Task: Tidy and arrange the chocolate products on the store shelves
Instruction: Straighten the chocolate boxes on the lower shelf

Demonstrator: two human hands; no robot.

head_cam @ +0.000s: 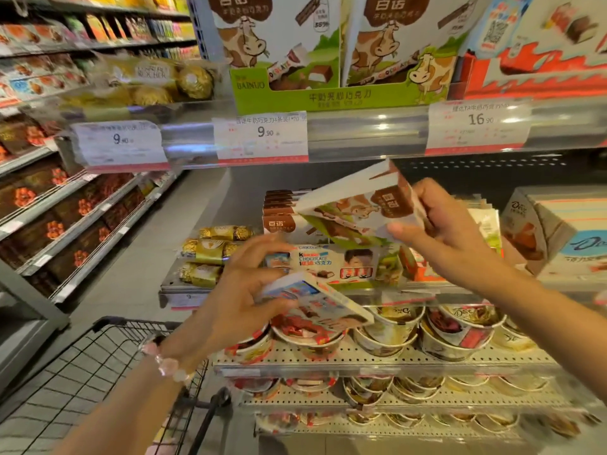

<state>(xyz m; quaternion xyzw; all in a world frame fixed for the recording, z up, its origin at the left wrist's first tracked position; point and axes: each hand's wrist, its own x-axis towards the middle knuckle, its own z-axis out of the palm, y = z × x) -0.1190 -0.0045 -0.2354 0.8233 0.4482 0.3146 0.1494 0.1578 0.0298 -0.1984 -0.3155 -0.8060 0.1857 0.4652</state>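
My right hand (450, 238) grips a white and brown Bainuo cow chocolate box (358, 201), tilted in the air in front of the middle shelf. My left hand (243, 290) holds a flat white Kinder chocolate box (318, 303) lower down, at the shelf's front edge. Behind them on the shelf stand more Bainuo boxes (279, 211) and a Kinder box (335, 261) lying flat. Gold Ferrero packs (210, 251) are stacked to the left.
A Dove box (542, 231) stands at the right of the same shelf. Dove cups (460, 326) fill the perforated shelves below. Big Bainuo display cartons (295, 54) sit on the shelf above, over price tags (262, 136). A black wire cart (108, 369) stands at lower left.
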